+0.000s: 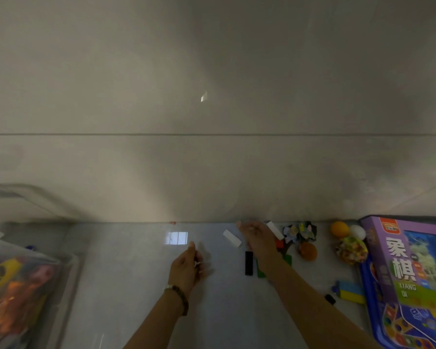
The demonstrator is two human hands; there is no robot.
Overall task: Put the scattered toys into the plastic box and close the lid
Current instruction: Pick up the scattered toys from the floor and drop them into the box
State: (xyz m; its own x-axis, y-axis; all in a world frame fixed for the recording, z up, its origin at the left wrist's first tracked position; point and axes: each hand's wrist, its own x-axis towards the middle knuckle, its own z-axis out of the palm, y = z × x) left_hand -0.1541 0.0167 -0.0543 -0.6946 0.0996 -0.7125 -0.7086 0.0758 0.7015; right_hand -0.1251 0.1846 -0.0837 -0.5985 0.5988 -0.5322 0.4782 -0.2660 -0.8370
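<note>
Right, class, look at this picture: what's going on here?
A person is tidying toys on a glossy surface by a wall. The right hand reaches over scattered blocks, near a white block and a black block. The left hand hangs mid-surface. Blur hides whether either holds anything. The plastic box at left has toys in it.

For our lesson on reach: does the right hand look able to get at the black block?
Probably yes. The black block lies bare on the floor right beside the right hand, with nothing on top of it or between them.
</note>
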